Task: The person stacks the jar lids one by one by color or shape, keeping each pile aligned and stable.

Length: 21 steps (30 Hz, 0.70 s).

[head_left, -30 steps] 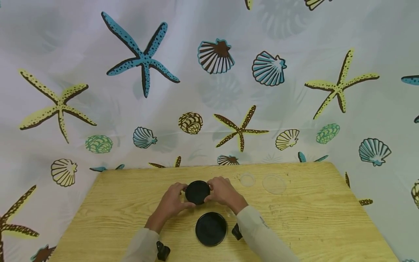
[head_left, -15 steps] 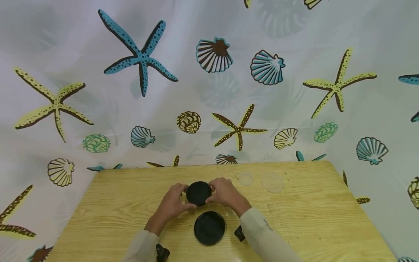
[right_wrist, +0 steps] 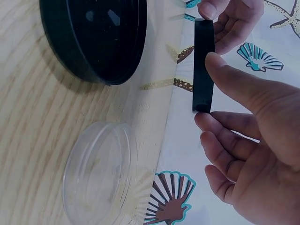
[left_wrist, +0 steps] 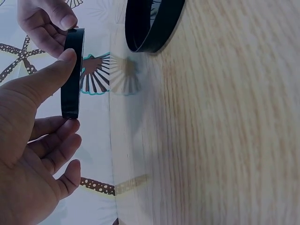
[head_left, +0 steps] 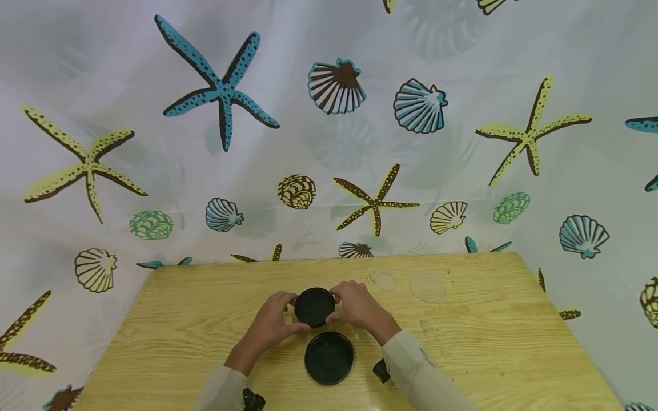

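Both hands hold a small black round lid (head_left: 315, 307) above the table, gripping it from opposite sides. My left hand (head_left: 271, 321) pinches its left edge between thumb and fingers. On the other side, my right hand (head_left: 357, 306) pinches the right edge. From both wrists the lid shows edge-on as a thin black band (left_wrist: 72, 75), thumbs on its near side. A larger black round dish (head_left: 329, 358) with a raised rim lies on the table, closer to the body. Near the right hand, a clear round dish (right_wrist: 98, 173) rests on the wood.
Two clear round discs, a smaller one (head_left: 385, 280) and a larger one (head_left: 428, 287), lie at the back right of the wooden table (head_left: 504, 342). Behind the table hangs a white cloth (head_left: 308, 142) printed with starfish and shells. Each wrist carries a small black camera.
Both hands have shifted the black lid slightly right and closer to the body, toward the larger black dish. Their grip stays the same. The head view has shifted a little.
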Each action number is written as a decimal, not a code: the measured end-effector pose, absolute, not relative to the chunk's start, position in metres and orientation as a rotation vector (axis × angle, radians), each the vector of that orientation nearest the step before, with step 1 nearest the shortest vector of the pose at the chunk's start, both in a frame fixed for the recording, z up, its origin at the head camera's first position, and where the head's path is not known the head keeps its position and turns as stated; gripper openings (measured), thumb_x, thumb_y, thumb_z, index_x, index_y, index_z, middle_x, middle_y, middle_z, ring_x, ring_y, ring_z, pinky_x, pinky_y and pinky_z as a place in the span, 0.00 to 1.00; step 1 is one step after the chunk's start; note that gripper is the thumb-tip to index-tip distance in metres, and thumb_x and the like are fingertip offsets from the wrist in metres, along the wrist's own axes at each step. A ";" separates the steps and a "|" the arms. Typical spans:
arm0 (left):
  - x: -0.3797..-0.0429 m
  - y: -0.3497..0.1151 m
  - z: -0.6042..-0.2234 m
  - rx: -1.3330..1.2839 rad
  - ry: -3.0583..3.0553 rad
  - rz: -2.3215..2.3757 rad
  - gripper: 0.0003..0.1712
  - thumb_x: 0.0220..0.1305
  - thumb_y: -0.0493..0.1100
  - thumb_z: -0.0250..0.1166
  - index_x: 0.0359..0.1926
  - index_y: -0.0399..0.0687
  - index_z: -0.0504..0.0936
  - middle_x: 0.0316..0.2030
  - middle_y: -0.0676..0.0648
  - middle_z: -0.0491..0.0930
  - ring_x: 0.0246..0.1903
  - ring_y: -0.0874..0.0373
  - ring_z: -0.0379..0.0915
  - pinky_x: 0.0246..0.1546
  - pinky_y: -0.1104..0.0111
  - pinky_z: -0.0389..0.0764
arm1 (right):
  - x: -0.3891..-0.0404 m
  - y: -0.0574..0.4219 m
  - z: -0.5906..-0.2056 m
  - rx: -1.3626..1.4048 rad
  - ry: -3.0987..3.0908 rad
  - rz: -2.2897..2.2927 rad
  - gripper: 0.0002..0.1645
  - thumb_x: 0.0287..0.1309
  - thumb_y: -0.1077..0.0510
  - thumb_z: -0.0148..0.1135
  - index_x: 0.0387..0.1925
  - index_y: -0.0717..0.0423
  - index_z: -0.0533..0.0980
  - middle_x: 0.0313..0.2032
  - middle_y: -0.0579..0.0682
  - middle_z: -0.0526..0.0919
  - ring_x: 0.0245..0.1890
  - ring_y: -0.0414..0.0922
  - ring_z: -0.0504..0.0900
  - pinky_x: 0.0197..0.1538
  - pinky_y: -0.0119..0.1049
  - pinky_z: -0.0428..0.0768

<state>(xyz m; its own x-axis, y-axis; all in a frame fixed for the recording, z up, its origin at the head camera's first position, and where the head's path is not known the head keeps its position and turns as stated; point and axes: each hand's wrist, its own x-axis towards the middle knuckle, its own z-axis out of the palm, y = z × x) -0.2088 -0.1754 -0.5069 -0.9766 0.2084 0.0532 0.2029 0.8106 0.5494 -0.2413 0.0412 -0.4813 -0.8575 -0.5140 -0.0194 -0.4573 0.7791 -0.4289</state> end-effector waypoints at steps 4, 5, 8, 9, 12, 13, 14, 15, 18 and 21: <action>-0.208 -0.176 -0.507 0.345 2.973 0.913 0.40 0.45 0.53 0.76 0.57 0.41 0.74 0.46 0.48 0.76 0.43 0.54 0.72 0.41 0.61 0.75 | -0.239 0.042 -0.479 -0.779 2.825 -0.626 0.29 0.47 0.43 0.72 0.48 0.53 0.79 0.39 0.48 0.81 0.43 0.46 0.77 0.46 0.42 0.70; -0.207 -0.176 -0.507 0.346 2.974 0.918 0.40 0.44 0.53 0.76 0.57 0.41 0.74 0.46 0.48 0.76 0.43 0.53 0.72 0.41 0.61 0.75 | -0.239 0.042 -0.479 -0.781 2.824 -0.624 0.28 0.47 0.43 0.72 0.48 0.53 0.79 0.39 0.49 0.81 0.44 0.46 0.76 0.46 0.41 0.70; -0.207 -0.176 -0.507 0.346 2.974 0.932 0.39 0.44 0.53 0.76 0.57 0.41 0.74 0.45 0.48 0.76 0.43 0.53 0.73 0.41 0.61 0.76 | -0.238 0.043 -0.478 -0.794 2.824 -0.623 0.28 0.47 0.44 0.72 0.47 0.53 0.79 0.39 0.49 0.82 0.44 0.47 0.76 0.45 0.41 0.69; -0.206 -0.176 -0.507 0.346 2.972 0.936 0.39 0.44 0.53 0.76 0.56 0.41 0.75 0.45 0.48 0.76 0.42 0.53 0.73 0.41 0.61 0.76 | -0.238 0.043 -0.478 -0.798 2.821 -0.626 0.28 0.46 0.44 0.73 0.47 0.53 0.79 0.39 0.49 0.82 0.43 0.46 0.76 0.45 0.41 0.69; -0.205 -0.176 -0.507 0.349 2.966 0.953 0.38 0.44 0.52 0.77 0.55 0.41 0.75 0.44 0.48 0.76 0.42 0.53 0.73 0.41 0.62 0.76 | -0.236 0.045 -0.477 -0.792 2.815 -0.638 0.29 0.46 0.44 0.73 0.49 0.53 0.79 0.40 0.49 0.82 0.43 0.46 0.76 0.45 0.41 0.69; -0.205 -0.175 -0.506 0.352 2.963 0.956 0.38 0.44 0.52 0.77 0.55 0.41 0.75 0.44 0.48 0.76 0.42 0.53 0.73 0.41 0.62 0.76 | -0.236 0.045 -0.477 -0.791 2.813 -0.642 0.30 0.46 0.44 0.73 0.49 0.54 0.79 0.40 0.49 0.82 0.42 0.45 0.76 0.45 0.41 0.69; -0.205 -0.175 -0.506 0.350 2.961 0.961 0.38 0.44 0.52 0.77 0.55 0.41 0.76 0.44 0.48 0.77 0.42 0.53 0.73 0.41 0.62 0.76 | -0.236 0.046 -0.477 -0.788 2.811 -0.647 0.30 0.46 0.45 0.73 0.50 0.54 0.79 0.40 0.49 0.82 0.42 0.45 0.76 0.45 0.41 0.69; -0.204 -0.175 -0.506 0.351 2.959 0.962 0.38 0.44 0.52 0.77 0.55 0.42 0.76 0.44 0.48 0.77 0.42 0.53 0.73 0.41 0.62 0.76 | -0.235 0.046 -0.477 -0.785 2.809 -0.651 0.30 0.46 0.45 0.73 0.50 0.54 0.79 0.40 0.49 0.82 0.42 0.45 0.76 0.45 0.40 0.69; -0.203 -0.174 -0.506 0.350 2.955 0.959 0.38 0.44 0.53 0.77 0.55 0.42 0.76 0.44 0.48 0.77 0.42 0.54 0.73 0.41 0.62 0.76 | -0.234 0.048 -0.477 -0.781 2.807 -0.656 0.31 0.46 0.45 0.73 0.51 0.54 0.78 0.39 0.48 0.81 0.42 0.44 0.75 0.43 0.39 0.68; -0.202 -0.173 -0.506 0.347 2.948 0.960 0.38 0.43 0.52 0.77 0.55 0.43 0.76 0.44 0.49 0.77 0.41 0.54 0.73 0.40 0.62 0.76 | -0.233 0.049 -0.478 -0.779 2.803 -0.654 0.30 0.46 0.45 0.73 0.50 0.53 0.79 0.38 0.48 0.81 0.39 0.43 0.73 0.42 0.37 0.66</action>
